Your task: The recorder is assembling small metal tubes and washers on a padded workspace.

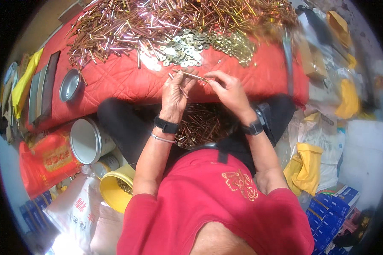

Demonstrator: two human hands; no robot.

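Observation:
My left hand point(173, 97) is closed round a few thin copper-coloured metal rods. One rod point(188, 74) sticks out from its thumb and fingers toward the right. At that rod's far end, the thumb and forefinger of my right hand point(230, 90) are pinched together; what small piece they grip is too small to make out. Just beyond my hands, flat silvery washers point(187, 47) lie heaped on a red quilted cover point(115, 83). Small brass-coloured pieces point(236, 47), perhaps nuts, lie to their right. Behind spreads a large pile of similar rods point(149, 21).
More rods point(202, 123) fill a container between my legs. A metal bowl point(70, 85) sits on the cover's left side. At lower left are a white bucket point(86, 141) and a yellow bucket point(112, 191). Blue boxes point(330, 214) and a yellow bag point(303, 168) stand at right.

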